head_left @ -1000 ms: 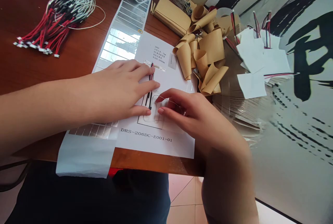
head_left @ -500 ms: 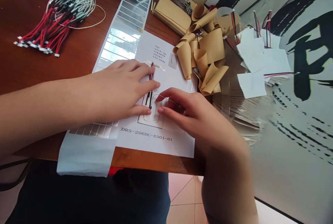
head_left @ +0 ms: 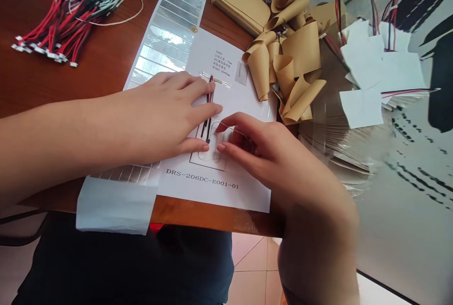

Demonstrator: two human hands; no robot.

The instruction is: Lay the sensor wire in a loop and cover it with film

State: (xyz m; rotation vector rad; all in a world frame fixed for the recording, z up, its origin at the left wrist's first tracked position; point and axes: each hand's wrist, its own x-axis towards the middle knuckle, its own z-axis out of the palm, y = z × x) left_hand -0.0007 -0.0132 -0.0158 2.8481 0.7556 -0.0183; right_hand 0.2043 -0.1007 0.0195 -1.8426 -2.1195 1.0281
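Wooden table [head_left: 31, 85] supports printed sheet [head_left: 212, 195]. Left hand [head_left: 173, 114]: spread wide over wires [head_left: 209, 128]. Right hand [head_left: 269, 151]: at thin strand [head_left: 230, 128]; grip cannot be determined.

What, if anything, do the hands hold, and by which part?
The left hand lies spread over the wire harness, not clasping it; whether the right hand holds the thin wire cannot be told.
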